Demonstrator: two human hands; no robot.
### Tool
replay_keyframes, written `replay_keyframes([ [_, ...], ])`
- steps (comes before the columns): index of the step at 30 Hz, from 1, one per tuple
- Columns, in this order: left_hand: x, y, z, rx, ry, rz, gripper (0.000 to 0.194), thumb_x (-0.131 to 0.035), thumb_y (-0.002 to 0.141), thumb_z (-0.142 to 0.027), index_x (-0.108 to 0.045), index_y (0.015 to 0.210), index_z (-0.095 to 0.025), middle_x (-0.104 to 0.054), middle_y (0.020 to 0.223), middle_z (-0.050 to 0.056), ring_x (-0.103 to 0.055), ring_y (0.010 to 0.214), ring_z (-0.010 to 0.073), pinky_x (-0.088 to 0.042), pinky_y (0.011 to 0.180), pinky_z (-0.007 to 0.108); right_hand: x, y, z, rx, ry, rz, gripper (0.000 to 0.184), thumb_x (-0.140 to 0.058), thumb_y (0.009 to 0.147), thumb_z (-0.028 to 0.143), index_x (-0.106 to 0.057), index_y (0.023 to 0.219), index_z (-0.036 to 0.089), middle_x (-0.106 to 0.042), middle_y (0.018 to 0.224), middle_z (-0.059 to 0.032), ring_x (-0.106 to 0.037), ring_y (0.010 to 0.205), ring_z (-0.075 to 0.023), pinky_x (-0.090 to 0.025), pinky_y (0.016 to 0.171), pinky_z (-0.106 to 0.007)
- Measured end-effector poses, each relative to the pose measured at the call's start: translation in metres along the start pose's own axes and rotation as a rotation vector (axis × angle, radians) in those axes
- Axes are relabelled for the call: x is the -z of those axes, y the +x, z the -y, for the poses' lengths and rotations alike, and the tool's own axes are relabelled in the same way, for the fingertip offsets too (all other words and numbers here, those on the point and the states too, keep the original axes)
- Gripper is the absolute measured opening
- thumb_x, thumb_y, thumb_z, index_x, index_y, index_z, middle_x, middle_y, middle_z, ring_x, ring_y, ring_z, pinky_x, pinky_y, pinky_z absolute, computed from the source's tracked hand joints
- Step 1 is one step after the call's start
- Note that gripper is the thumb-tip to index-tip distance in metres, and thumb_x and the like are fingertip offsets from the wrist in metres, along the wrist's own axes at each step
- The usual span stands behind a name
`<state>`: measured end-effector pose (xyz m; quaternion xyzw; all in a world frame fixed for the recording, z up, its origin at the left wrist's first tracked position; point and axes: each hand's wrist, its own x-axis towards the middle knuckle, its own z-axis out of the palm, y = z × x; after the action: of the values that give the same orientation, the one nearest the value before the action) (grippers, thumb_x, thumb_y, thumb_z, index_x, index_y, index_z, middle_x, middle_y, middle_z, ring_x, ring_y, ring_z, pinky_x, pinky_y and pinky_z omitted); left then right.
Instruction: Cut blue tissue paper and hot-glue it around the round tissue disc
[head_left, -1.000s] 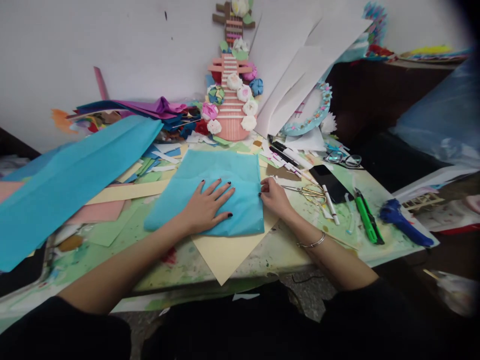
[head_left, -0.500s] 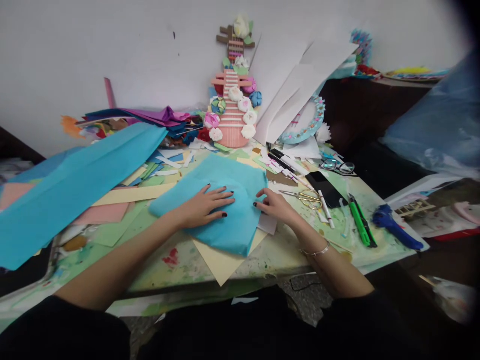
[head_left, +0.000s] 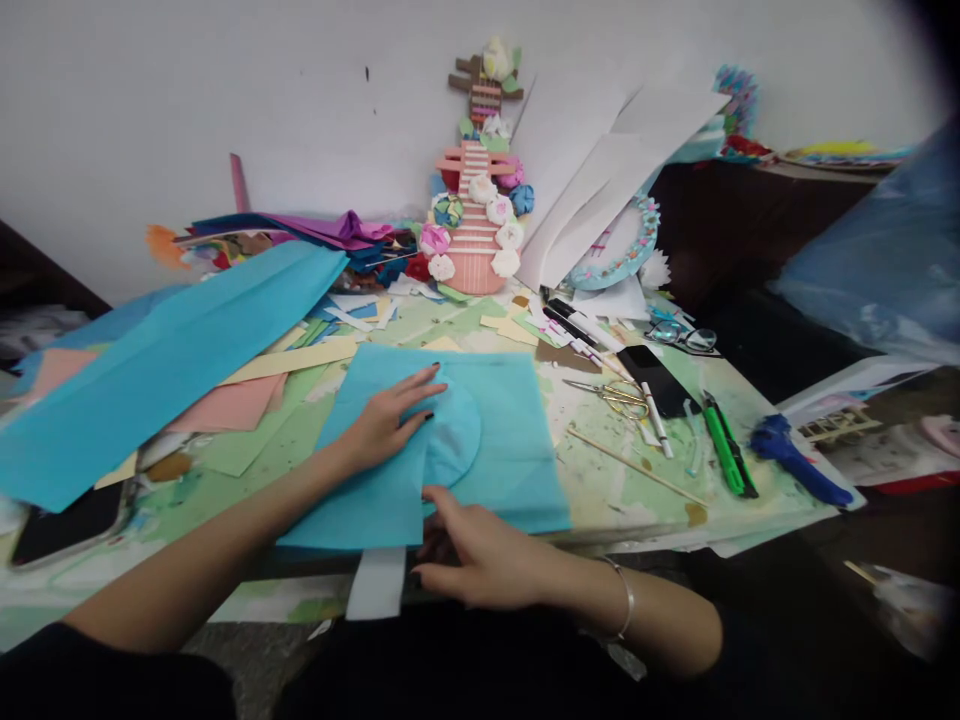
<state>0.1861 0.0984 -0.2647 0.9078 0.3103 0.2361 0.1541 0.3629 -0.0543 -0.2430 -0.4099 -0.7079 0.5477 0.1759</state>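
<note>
Light blue paper [head_left: 517, 420] lies on the table in front of me, its left part folded over toward the middle. Where the fold ends, a rounded blue shape [head_left: 456, 435] shows under my left hand's fingertips. My left hand [head_left: 394, 420] rests flat on the folded part, fingers stretched out. At the near right corner of that flap is my right hand [head_left: 480, 555], its thumb and forefinger apart, by the paper's edge. Some of its fingers are in shadow. A pale strip of paper [head_left: 377, 583] sticks out below the flap over the table's front edge.
Right of the paper lie a thin wooden stick [head_left: 637, 467], gold-handled scissors [head_left: 622, 398], a black phone [head_left: 656, 380], a green cutter [head_left: 726, 450] and a blue tool [head_left: 799, 460]. A long blue paper strip [head_left: 172, 370] covers scraps at left. A flower-decorated pink guitar-shaped craft [head_left: 474, 240] stands behind.
The blue paper has been turned and laid out flatter, with a fold and a rounded shape now visible. My right hand has moved left and nearer; the cream sheet underneath no longer shows.
</note>
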Motion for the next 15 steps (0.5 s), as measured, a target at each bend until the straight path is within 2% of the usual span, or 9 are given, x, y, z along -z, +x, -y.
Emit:
replay_keyframes([
  [2,-0.004,-0.002,-0.002,0.13,0.214,0.01,0.053,-0.041,0.096,-0.039,-0.047,0.14,-0.01,-0.034,0.154,0.02,-0.031,0.144,0.0342,-0.025,0.114,0.061,-0.007,0.003,0.003,-0.006,-0.013,0.025,0.073,-0.063,0.082,0.029,-0.028,0.144,0.01,-0.067,0.117,-0.0187,-0.068,0.096,-0.0255,-0.056,0.079,-0.037],
  [4,-0.008,-0.003,-0.005,0.195,0.366,0.106,0.057,-0.039,0.096,-0.042,-0.042,0.144,-0.011,-0.034,0.154,0.019,-0.026,0.145,0.037,-0.02,0.113,0.066,-0.01,0.003,0.004,-0.004,-0.013,0.03,0.076,-0.064,0.081,0.028,-0.028,0.146,0.01,-0.066,0.119,-0.0195,-0.067,0.102,-0.0274,-0.056,0.086,-0.041],
  [7,-0.011,-0.003,-0.01,0.158,0.445,0.226,0.057,-0.034,0.098,-0.045,-0.038,0.147,-0.017,-0.034,0.155,0.012,-0.025,0.146,0.034,-0.017,0.114,0.063,-0.008,-0.009,0.004,0.032,0.044,-0.002,0.075,-0.064,0.081,0.024,-0.028,0.146,0.011,-0.063,0.125,-0.0207,-0.067,0.103,-0.0256,-0.057,0.087,-0.041],
  [9,-0.012,-0.002,-0.012,0.14,0.467,0.249,0.059,-0.032,0.098,-0.047,-0.036,0.149,-0.018,-0.032,0.157,0.01,-0.024,0.146,0.0332,-0.017,0.115,0.062,0.0,-0.025,0.003,0.083,0.081,-0.096,0.067,-0.062,0.083,0.023,-0.033,0.143,0.014,-0.062,0.127,-0.0183,-0.067,0.101,-0.0223,-0.058,0.085,-0.039],
  [12,-0.014,-0.001,-0.011,0.123,0.486,0.253,0.062,-0.032,0.097,-0.05,-0.035,0.149,-0.017,-0.033,0.156,0.011,-0.025,0.145,0.034,-0.017,0.114,0.062,0.029,-0.06,-0.002,0.171,0.018,-0.397,0.046,-0.057,0.089,0.026,-0.046,0.133,0.022,-0.067,0.118,-0.0106,-0.068,0.093,-0.0177,-0.057,0.082,-0.036],
  [14,-0.016,0.0,-0.008,0.099,0.495,0.25,0.063,-0.032,0.096,-0.051,-0.036,0.149,-0.018,-0.033,0.156,0.011,-0.026,0.145,0.0352,-0.017,0.113,0.063,0.061,-0.092,-0.009,0.166,-0.147,-0.718,0.031,-0.054,0.091,0.029,-0.055,0.121,0.023,-0.07,0.108,-0.0079,-0.067,0.089,-0.0174,-0.056,0.081,-0.037],
  [15,-0.018,0.0,-0.007,0.087,0.5,0.246,0.063,-0.032,0.095,-0.052,-0.036,0.149,-0.019,-0.034,0.156,0.011,-0.027,0.144,0.0359,-0.017,0.112,0.064,0.079,-0.111,-0.014,0.117,-0.265,-0.909,0.026,-0.054,0.091,0.03,-0.058,0.116,0.022,-0.071,0.101,-0.0071,-0.067,0.086,-0.0179,-0.055,0.081,-0.037],
])
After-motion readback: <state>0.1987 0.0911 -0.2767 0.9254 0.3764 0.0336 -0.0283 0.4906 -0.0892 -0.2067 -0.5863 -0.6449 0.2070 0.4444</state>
